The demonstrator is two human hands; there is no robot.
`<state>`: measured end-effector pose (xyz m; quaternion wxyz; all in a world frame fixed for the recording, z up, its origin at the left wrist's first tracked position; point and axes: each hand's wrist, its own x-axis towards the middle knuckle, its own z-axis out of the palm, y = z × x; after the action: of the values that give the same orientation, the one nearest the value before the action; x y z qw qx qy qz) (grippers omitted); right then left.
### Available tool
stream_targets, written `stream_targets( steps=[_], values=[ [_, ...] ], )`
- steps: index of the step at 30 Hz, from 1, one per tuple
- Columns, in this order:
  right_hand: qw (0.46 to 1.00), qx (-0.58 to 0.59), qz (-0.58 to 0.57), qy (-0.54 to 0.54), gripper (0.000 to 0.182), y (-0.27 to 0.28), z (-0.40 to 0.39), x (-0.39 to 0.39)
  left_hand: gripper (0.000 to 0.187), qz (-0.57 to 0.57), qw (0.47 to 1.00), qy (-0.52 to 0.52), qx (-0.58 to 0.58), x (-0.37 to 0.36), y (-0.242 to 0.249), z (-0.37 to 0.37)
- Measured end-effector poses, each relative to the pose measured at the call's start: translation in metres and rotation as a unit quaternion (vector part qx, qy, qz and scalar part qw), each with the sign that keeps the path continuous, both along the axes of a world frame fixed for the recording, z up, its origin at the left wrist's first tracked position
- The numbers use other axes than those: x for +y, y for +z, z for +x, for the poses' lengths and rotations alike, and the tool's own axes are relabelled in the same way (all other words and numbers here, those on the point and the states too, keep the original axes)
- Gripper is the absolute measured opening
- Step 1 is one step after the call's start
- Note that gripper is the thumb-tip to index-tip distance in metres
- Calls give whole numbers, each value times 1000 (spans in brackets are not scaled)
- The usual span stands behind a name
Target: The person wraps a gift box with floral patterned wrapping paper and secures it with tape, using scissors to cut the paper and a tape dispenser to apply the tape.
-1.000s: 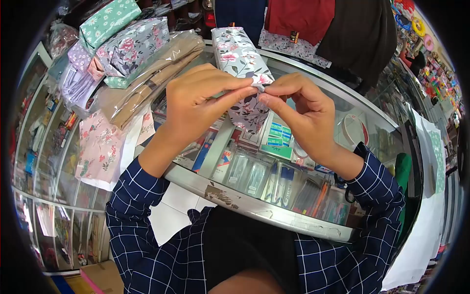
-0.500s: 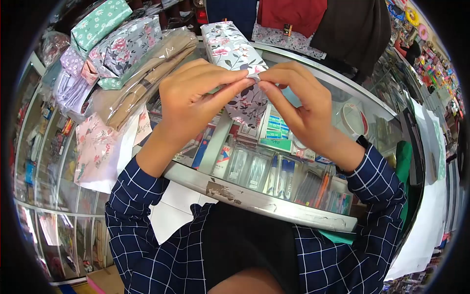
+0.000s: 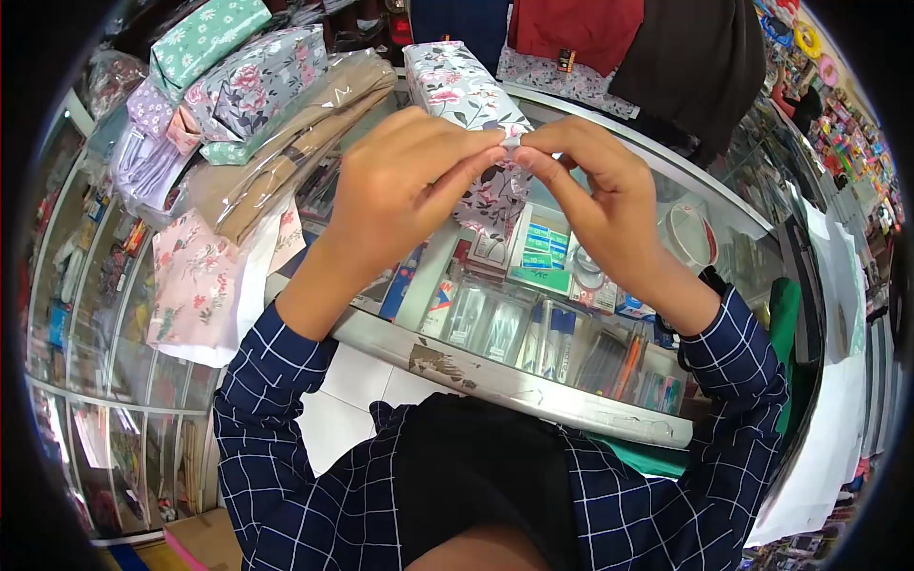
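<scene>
My left hand (image 3: pixel 405 181) and my right hand (image 3: pixel 605 190) meet over the glass counter, each pinching one end of a small whitish piece (image 3: pixel 512 142) between thumb and forefinger. What the piece is made of is too small to tell. Just behind and beneath the fingertips lies a long box in floral paper (image 3: pixel 462 90), white with pink flowers and dark leaves. Its near end has a loose-looking flap of greyer floral paper (image 3: pixel 490 200) hanging over the glass, partly hidden by my left hand.
Wrapped parcels (image 3: pixel 252 86) and plastic-bagged brown cloth (image 3: pixel 286 162) lie at the left, above pink floral paper (image 3: pixel 195 285). Pens and boxes show under the counter glass, behind its metal edge (image 3: pixel 533 390). A tape roll (image 3: pixel 692 234) is at the right; folded garments (image 3: pixel 571 33) lie behind.
The whole view has shifted slightly, so things appear a little further right. Both hands keep their pinch, with the fingertips still close together on the small piece.
</scene>
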<state>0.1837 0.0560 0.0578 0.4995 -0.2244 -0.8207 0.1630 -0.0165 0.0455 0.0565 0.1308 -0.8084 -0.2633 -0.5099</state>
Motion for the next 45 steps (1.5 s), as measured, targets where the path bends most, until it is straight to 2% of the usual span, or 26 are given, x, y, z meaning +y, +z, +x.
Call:
stream_targets(
  steps=[3, 7, 10, 13, 18, 19, 24, 27, 30, 33, 36, 39, 42, 45],
  values=[
    [988, 80, -129, 31, 13, -5, -4, -4, 15, -39, 998, -21, -51, 3, -3, 1],
    [944, 170, -274, 77, 12, -5, -8, -10, 13, -104, 991, -37, -79, 2, 0, 2],
    [934, 197, -284, 92, 12, -5, -7, -5, 13, -142, 984, -48, -100, 2, 3, 5],
    [944, 172, -274, 72, 11, -7, -4, -2, 12, -166, 979, -48, -111, 4, 3, 10],
    [977, 146, -151, 45, 15, -15, -8, 1, 13, -216, 961, -73, -157, 1, 2, 10],
    [984, 133, -115, 39, 16, -17, -9, 3, 14, -203, 965, -75, -150, 2, 1, 10],
    [977, 137, -159, 25, 9, -15, -7, 3, 16, -166, 977, -76, -112, 6, -2, 7],
    [991, 80, -104, -5, 8, -12, -5, 1, 13, -148, 978, -86, -116, 6, -1, 10],
    [995, 65, -70, -5, 11, -11, -4, 4, 9, -36, 997, -56, -51, 9, 1, 10],
    [992, 119, -36, 4, 15, -17, -8, 9, 7, -69, 995, -32, -60, 5, 1, 13],
    [996, 60, 63, -17, 19, -12, 2, 18, 8, -88, 994, -39, -61, 5, 0, 13],
    [995, 46, 89, -11, 17, -7, 0, 11, 12, -76, 994, -69, -49, 9, -1, 8],
    [997, 47, 66, 3, 15, -9, 0, 9, 19, -74, 992, -91, -44, 10, 0, 4],
    [995, 84, 52, 14, 14, -14, 0, 11, 23, -83, 992, -68, -59, 6, -2, 2]
  ],
)
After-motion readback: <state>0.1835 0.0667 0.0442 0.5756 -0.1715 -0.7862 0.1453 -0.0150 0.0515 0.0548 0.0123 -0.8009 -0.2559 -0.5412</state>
